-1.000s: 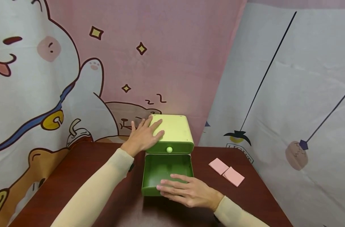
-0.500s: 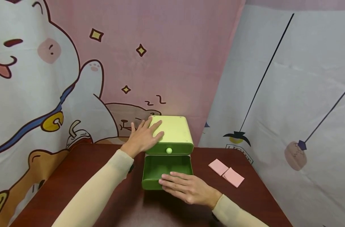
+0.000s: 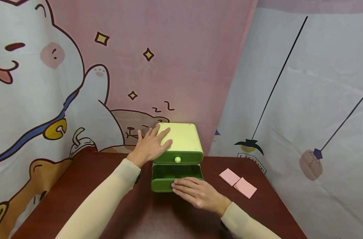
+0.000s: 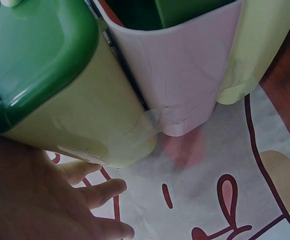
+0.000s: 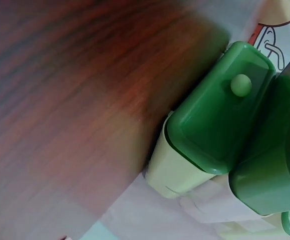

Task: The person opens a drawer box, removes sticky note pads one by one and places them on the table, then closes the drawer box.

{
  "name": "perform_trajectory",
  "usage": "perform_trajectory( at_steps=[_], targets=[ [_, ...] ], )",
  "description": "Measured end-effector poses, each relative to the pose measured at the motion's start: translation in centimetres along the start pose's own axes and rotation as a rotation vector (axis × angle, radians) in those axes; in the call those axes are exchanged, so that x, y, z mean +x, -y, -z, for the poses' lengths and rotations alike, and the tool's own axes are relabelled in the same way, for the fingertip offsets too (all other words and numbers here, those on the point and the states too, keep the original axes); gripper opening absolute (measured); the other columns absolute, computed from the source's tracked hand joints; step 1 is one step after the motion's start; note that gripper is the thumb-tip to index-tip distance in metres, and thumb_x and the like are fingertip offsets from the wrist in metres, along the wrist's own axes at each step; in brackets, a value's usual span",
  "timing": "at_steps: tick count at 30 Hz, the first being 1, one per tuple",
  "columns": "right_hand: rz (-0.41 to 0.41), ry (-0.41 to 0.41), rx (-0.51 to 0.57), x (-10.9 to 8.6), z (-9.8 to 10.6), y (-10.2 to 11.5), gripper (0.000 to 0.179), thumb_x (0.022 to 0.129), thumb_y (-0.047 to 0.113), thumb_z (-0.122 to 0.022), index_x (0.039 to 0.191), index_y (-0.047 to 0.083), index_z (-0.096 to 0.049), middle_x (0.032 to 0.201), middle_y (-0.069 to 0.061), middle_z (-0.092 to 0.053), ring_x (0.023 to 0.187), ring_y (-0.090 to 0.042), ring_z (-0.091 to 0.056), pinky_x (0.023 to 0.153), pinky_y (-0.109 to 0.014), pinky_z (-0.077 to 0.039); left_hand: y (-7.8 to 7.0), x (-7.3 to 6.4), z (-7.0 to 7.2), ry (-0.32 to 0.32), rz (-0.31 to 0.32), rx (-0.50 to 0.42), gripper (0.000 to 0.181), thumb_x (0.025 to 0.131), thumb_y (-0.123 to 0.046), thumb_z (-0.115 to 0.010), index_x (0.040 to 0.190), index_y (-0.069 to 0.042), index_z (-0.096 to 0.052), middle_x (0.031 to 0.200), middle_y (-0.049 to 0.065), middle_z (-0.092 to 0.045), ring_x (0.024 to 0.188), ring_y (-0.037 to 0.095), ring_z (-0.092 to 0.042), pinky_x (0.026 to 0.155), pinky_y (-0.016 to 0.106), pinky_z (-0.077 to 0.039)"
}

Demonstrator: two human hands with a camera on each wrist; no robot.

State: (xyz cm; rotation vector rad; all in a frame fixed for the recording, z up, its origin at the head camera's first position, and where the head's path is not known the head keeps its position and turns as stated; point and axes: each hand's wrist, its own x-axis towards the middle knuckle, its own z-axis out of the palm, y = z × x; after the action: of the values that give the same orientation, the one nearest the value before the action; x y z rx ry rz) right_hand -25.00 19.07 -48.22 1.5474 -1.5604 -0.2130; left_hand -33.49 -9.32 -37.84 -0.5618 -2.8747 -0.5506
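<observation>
A little chest of drawers (image 3: 184, 137) is set at the far part of the brown table (image 3: 109, 196). Its left top is covered by the left hand (image 3: 150, 146), with fingers spread wide apart and nothing gripped. Likely the chest is kept steady this way, so that it is not slid or tipped by a push. The middle drawer (image 3: 161, 186) is partly out, toward the near side. Its front is touched on the right by the right hand (image 3: 200, 194), with fingers straight and close together, perhaps so that the push is shared. The top drawer (image 3: 166, 157) is closed. Two pink squares (image 3: 245, 188) are placed well apart on the right, maybe so that room is given to both hands.
</observation>
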Motion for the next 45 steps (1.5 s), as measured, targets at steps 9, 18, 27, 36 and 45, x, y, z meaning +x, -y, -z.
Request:
perform_trajectory(
  at_steps=[9, 18, 27, 36, 45],
  targets=[
    [-0.037, -0.004, 0.006, -0.3, -1.1, -0.7, 0.039, 0.123, 0.004, -0.048, 0.145, 0.001, -0.081, 0.151, -0.013, -0.081, 0.142, -0.028, -0.079, 0.117, -0.043, -0.065, -0.1, -0.1, 0.1, 0.004, 0.004, -0.001, 0.078, 0.117, -0.077, -0.033, 0.186, -0.041, -0.031, 0.199, 0.012, -0.013, 0.181, 0.052, -0.023, 0.14, 0.089, 0.001],
    [-0.066, -0.004, -0.001, -0.6, -2.2, -1.0, 0.04, 0.123, 0.003, -0.047, 0.146, 0.0, -0.08, 0.152, -0.013, -0.08, 0.144, -0.028, -0.078, 0.117, -0.044, -0.066, -0.1, 0.0, 0.1, 0.007, 0.008, -0.002, 0.077, 0.117, -0.075, -0.035, 0.186, -0.041, -0.031, 0.199, 0.012, -0.013, 0.181, 0.052, -0.023, 0.139, 0.089, 0.002],
    [-0.113, 0.0, -0.001, -0.5, -2.8, -1.3, 0.038, 0.124, 0.006, -0.05, 0.145, 0.001, -0.08, 0.151, -0.013, -0.081, 0.144, -0.026, -0.078, 0.117, -0.044, -0.065, -0.1, 0.0, -0.1, 0.0, 0.008, -0.007, 0.076, 0.118, -0.075, -0.035, 0.186, -0.041, -0.031, 0.199, 0.012, -0.013, 0.18, 0.053, -0.024, 0.14, 0.088, 0.003],
    [-0.146, 0.015, 0.001, -0.6, -3.3, -1.6, 0.038, 0.125, 0.009, -0.05, 0.144, 0.003, -0.082, 0.151, -0.012, -0.081, 0.144, -0.024, -0.078, 0.117, -0.043, -0.065, -0.1, 0.1, 0.0, 0.009, 0.011, -0.01, 0.077, 0.117, -0.076, -0.034, 0.186, -0.041, -0.031, 0.199, 0.011, -0.012, 0.18, 0.053, -0.026, 0.14, 0.088, 0.004],
    [-0.183, 0.022, 0.006, -0.8, -4.0, -1.7, 0.039, 0.125, 0.013, -0.05, 0.145, 0.005, -0.082, 0.153, -0.01, -0.08, 0.143, -0.025, -0.077, 0.116, -0.042, -0.064, -0.1, 0.0, 0.0, 0.004, 0.012, -0.011, 0.077, 0.117, -0.077, -0.034, 0.186, -0.042, -0.031, 0.199, 0.011, -0.012, 0.18, 0.053, -0.026, 0.139, 0.088, 0.003]
  ],
)
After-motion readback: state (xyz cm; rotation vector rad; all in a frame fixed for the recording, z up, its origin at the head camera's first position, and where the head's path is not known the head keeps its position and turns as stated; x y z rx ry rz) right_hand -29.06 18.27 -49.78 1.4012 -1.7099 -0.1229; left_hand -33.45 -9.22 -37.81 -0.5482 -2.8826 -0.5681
